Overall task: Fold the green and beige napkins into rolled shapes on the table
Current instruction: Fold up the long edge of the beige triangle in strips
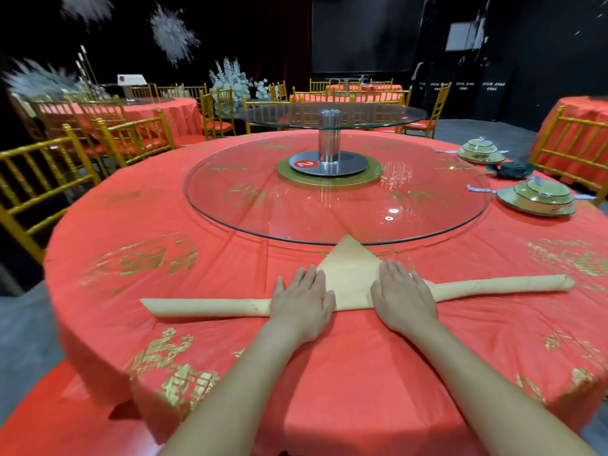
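My left hand (301,302) and right hand (406,299) press flat on the beige napkin (350,274), mostly rolled; green napkin (513,168) maybe already done.

Bare left forearm (227,390), bare right forearm (487,383)

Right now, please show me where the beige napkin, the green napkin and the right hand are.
beige napkin (350,268), head view, on its flat triangular tip.
green napkin (512,168), head view, on its dark coiled top.
right hand (406,296), head view, on the back of the hand.
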Tool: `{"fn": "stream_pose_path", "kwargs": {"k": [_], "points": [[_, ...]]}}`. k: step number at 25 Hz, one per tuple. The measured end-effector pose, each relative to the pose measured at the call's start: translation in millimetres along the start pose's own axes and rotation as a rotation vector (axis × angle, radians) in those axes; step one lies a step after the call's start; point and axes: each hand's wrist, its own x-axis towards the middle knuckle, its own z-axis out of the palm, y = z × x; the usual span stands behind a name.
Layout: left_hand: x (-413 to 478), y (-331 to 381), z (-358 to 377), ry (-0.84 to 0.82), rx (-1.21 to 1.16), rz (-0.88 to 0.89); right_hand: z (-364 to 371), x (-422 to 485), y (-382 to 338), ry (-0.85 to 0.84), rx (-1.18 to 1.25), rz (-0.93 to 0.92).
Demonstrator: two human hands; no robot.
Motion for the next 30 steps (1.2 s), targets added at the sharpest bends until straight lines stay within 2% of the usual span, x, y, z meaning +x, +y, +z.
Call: {"fn": "stream_pose_path", "kwargs": {"k": [12, 19, 21, 23, 25, 27, 28, 30], "points": [[-49.1, -104.5, -18.9, 0.006, 0.033, -0.260, 3.5, 4.7, 4.1, -0.039, -0.025, -0.009], [-67.9, -135.3, -23.8, -0.007, -0.001, -0.329, 0.6, 3.0, 2.8, -0.049, -0.028, -0.026], [-70.2, -135.2, -27.8, 0.039, -0.024, -0.335, 0.6, 2.5, 2.2, -0.027, -0.052, -0.044], [-67.9, -125.8, -33.1, 0.193, -0.039, -0.260, 1.1, 2.4, 1.2, -0.010, -0.056, -0.045], [-65.2, -104.6, -36.7, 0.320, -0.096, -0.039, 1.3, 3.5, -0.4, 0.007, -0.060, -0.047], [-62.7, -76.3, -34.9, 0.277, -0.097, 0.248, 0.7, 4.1, -0.4, 0.016, -0.038, -0.046], [-61.0, -65.0, -31.4, 0.246, -0.004, 0.374, 1.2, 3.7, -0.4, 0.008, -0.029, -0.044], [-52.6, -54.1, -24.1, 0.224, 0.153, 0.483, 1.0, 2.7, -0.6, 0.009, -0.024, -0.051]]}}
